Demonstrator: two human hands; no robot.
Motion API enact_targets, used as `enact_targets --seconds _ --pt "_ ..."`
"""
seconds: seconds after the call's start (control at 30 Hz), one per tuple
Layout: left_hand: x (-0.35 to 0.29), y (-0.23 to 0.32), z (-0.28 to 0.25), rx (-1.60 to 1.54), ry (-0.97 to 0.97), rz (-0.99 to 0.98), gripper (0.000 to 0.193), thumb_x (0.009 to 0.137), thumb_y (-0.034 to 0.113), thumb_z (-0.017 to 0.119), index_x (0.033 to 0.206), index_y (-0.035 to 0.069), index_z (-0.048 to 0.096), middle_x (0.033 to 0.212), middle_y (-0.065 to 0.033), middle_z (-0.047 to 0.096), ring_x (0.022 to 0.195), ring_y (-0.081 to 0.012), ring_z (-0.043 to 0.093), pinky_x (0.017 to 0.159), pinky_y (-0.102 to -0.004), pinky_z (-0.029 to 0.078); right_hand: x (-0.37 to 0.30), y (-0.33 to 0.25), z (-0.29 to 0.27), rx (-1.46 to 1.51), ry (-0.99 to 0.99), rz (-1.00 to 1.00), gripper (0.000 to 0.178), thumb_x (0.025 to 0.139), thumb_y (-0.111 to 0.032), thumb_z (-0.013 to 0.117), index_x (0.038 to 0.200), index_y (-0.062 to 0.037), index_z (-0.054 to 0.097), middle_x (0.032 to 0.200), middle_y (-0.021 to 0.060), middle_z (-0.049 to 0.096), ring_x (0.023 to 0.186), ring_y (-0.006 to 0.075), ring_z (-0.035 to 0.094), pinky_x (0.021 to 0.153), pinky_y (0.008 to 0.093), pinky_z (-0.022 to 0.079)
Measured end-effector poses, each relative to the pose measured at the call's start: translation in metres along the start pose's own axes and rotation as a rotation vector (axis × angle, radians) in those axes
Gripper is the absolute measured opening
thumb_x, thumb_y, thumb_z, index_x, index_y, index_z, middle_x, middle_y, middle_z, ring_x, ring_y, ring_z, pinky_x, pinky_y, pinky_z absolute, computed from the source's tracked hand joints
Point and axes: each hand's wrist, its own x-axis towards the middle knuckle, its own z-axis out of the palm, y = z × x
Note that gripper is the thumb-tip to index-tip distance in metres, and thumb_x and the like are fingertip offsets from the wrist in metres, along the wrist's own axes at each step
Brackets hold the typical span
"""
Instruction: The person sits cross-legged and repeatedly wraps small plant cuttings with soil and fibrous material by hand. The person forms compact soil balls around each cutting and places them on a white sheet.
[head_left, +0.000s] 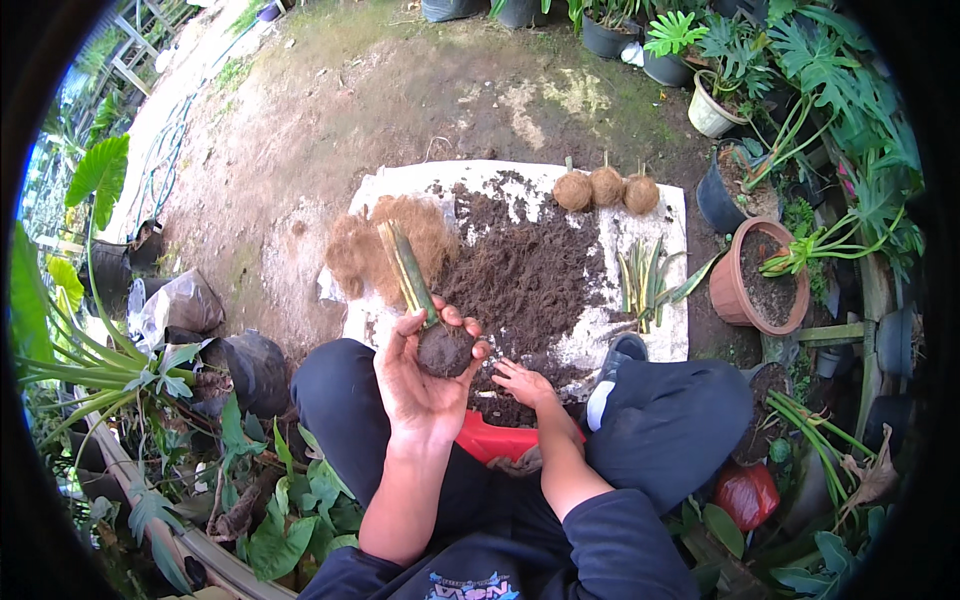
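The step in hand looks to be shaping a soil ball [445, 354] around the base of a variegated snake plant cutting [405, 268]. The left hand [424, 400] holds the ball up over the person's lap, its fingers curled around the dark soil with the palm turned upward, so that the cutting leans out above, tilted toward the upper left. The ball appears rounded and holds together, which suggests the packing is well along.

The right hand [527, 383] is low over the near edge of the soil heap [520, 285], fingers spread and pinching nothing that shows; whether the fingertips press into the soil or only brush it, I cannot tell. Just below it is a red plastic container [490, 440], partly hidden by the forearm.

A pile of brown coconut fibre [362, 250] lies at the left of the white sheet [668, 335], bare of any hand. At the far right edge, three fibre-wrapped balls [606, 187] stand in a row, each with a short stem; more leaf cuttings [640, 285] lie nearer the person.

Judging by those balls, the next move probably calls for a coat of fibre, with the left fingers firm enough to keep the soil from crumbling and the cutting from working loose.
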Motion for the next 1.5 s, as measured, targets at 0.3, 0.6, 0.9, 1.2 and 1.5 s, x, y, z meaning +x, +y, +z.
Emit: enact_targets --seconds 0.3,0.6,0.9,1.2,1.5 --pt "-0.002 0.002 -0.002 0.009 0.01 0.008 0.019 0.09 0.023 0.054 0.098 0.005 0.056 0.086 -0.0065 0.057 0.085 -0.0241 0.055 0.072 -0.0349 0.046 0.025 0.001 -0.007 0.165 0.101 0.237 0.033 0.098 -0.017 0.044 0.126 -0.019 0.059 0.145 0.0047 0.047 0.131 0.0236 0.048 0.104 0.038 0.047" --pt "-0.006 0.005 0.002 0.015 0.012 0.011 0.02 0.089 0.024 0.054 0.098 0.005 0.056 0.086 -0.0064 0.057 0.086 -0.0237 0.055 0.071 -0.0342 0.046 0.062 -0.024 -0.055 0.373 0.23 0.341 0.055 0.083 0.002 0.052 0.135 -0.0137 0.053 0.151 0.0077 0.039 0.141 0.025 0.035 0.112 0.036 0.038" --pt "0.002 -0.002 -0.001 0.012 0.002 0.002 0.02 0.09 0.023 0.054 0.099 0.006 0.056 0.087 -0.0067 0.057 0.087 -0.0243 0.055 0.071 -0.0354 0.046 0.04 -0.051 -0.045 0.3 0.002 0.349 0.049 0.091 -0.004 0.045 0.138 -0.0115 0.047 0.153 0.0053 0.035 0.143 0.0231 0.031 0.112 0.0346 0.038" --pt "0.001 -0.006 -0.004 0.027 0.0 -0.007 0.02 0.089 0.023 0.054 0.098 0.005 0.056 0.086 -0.007 0.057 0.086 -0.025 0.056 0.072 -0.0356 0.047 0.051 -0.046 -0.022 0.314 0.346 0.324 0.044 0.081 -0.006 0.054 0.125 -0.0083 0.059 0.13 0.0127 0.056 0.13 0.0278 0.046 0.11 0.0371 0.037" --pt "0.0 -0.004 -0.003 0.013 -0.044 -0.035 0.02 0.091 0.022 0.055 0.102 0.006 0.054 0.088 -0.0071 0.058 0.088 -0.0251 0.057 0.074 -0.0381 0.047 0.044 -0.034 -0.024 0.611 0.804 0.642 0.047 0.073 0.012 0.055 0.115 -0.0069 0.062 0.115 0.0122 0.055 0.109 0.0327 0.056 0.091 0.0401 0.05"
